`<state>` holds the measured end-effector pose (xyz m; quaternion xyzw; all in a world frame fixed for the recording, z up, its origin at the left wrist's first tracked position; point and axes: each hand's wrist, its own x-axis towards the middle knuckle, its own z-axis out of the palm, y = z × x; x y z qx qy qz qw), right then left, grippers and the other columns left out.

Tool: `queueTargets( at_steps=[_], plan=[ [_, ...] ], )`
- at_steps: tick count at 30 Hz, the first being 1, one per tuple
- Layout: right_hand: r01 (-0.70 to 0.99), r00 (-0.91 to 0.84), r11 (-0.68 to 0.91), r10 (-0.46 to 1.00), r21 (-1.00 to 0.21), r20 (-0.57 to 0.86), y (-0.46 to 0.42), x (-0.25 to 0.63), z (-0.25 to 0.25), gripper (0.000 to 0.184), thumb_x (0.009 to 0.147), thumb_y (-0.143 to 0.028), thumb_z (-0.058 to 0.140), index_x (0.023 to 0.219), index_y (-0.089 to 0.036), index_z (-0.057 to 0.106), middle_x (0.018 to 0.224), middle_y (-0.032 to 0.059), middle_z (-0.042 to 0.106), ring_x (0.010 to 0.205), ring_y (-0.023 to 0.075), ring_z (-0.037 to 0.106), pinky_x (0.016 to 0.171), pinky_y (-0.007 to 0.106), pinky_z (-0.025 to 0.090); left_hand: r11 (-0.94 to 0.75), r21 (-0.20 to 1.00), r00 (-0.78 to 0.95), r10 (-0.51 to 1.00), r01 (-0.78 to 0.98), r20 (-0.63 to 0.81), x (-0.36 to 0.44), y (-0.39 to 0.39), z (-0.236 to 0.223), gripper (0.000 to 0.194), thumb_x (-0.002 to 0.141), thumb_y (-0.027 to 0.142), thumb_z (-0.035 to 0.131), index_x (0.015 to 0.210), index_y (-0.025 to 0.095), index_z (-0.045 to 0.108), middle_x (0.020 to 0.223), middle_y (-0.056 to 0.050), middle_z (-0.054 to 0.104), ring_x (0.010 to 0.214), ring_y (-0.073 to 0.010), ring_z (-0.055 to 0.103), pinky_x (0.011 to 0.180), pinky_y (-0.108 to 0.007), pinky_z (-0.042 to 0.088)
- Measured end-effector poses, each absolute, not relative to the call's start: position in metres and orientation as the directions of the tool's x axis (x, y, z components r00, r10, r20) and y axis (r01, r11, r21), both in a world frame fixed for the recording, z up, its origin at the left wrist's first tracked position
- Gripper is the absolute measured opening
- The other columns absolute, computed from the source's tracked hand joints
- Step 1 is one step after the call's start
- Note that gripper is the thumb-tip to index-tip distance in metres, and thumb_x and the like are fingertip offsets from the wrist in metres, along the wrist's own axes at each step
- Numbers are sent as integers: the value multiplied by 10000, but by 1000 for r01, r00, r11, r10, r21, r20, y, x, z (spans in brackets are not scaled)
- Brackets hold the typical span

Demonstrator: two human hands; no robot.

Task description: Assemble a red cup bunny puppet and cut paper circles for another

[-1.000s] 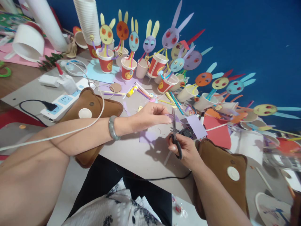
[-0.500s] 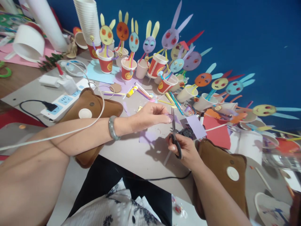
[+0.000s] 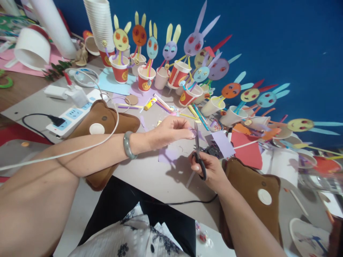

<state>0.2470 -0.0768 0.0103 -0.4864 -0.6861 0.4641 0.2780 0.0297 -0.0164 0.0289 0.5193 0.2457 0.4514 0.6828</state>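
Note:
My left hand (image 3: pixel 171 131) is closed in a pinch on a small piece of purple paper (image 3: pixel 198 135), only partly visible past the fingertips. My right hand (image 3: pixel 210 169) grips black-handled scissors (image 3: pixel 197 146), fingers in the loops, blades pointing up and away from me. Those blades meet the purple paper just right of my left fingertips. Below my hands, another purple paper piece (image 3: pixel 166 155) lies on the table (image 3: pixel 158 182), partly in shadow. A purple paper rectangle (image 3: pixel 223 144) rests to the right, beyond the scissors.
Paper-cup rabbit figures (image 3: pixel 120 67) line the back by the blue wall. A power strip (image 3: pixel 72 114) and brown pouch (image 3: pixel 107 117) sit left; a second brown pouch (image 3: pixel 252 200) is right. Markers (image 3: pixel 163 103) and red paper (image 3: pixel 246 150) lie behind. A white cable (image 3: pixel 112 134) crosses my left arm.
Both hands stay in nearly the same place. The purple paper at my left fingertips has shifted slightly against the scissor blades.

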Motion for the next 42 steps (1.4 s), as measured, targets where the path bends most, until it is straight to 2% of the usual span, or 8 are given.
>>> queueTargets(
  at_steps=[5, 12, 20, 28, 42],
  plan=[
    [425, -367, 94, 927, -900, -76, -77, 248, 10, 671, 738, -834, 735, 618, -210, 521, 614, -14, 503, 591, 138, 405, 571, 298, 310, 49, 938, 486, 864, -344, 133, 28, -17, 29, 349, 744, 317, 771, 628, 178, 472, 685, 31, 492, 688, -96, 459, 661, -262, 360],
    [413, -375, 99, 924, -906, -70, -77, 249, 8, 665, 743, -824, 740, 622, -207, 523, 615, -16, 503, 587, 134, 405, 572, 297, 311, 25, 933, 484, 860, -359, 163, 28, -16, 28, 355, 761, 303, 774, 628, 178, 469, 684, 29, 486, 702, -101, 472, 675, -264, 369],
    [388, -375, 95, 925, -917, -62, -76, 251, 4, 652, 749, -804, 753, 627, -205, 527, 623, -18, 505, 589, 131, 408, 573, 292, 312, 1, 938, 458, 873, -347, 168, 28, -16, 28, 340, 761, 329, 756, 635, 177, 479, 658, 42, 440, 650, -84, 398, 626, -248, 327],
    [389, -384, 107, 922, -915, -55, -76, 251, 5, 643, 760, -796, 752, 632, -205, 534, 617, -21, 493, 585, 130, 401, 568, 297, 302, -77, 953, 478, 851, -293, 216, 27, -17, 27, 346, 778, 381, 767, 686, 186, 497, 723, 24, 497, 732, -115, 477, 721, -282, 397],
    [408, -399, 104, 914, -907, -74, -77, 249, 9, 660, 750, -822, 741, 640, -204, 536, 624, -25, 494, 591, 128, 403, 574, 301, 302, -75, 974, 524, 833, -214, 179, 26, -16, 26, 237, 762, 328, 713, 670, 179, 554, 693, 21, 517, 707, -108, 467, 680, -271, 400]
  ],
)
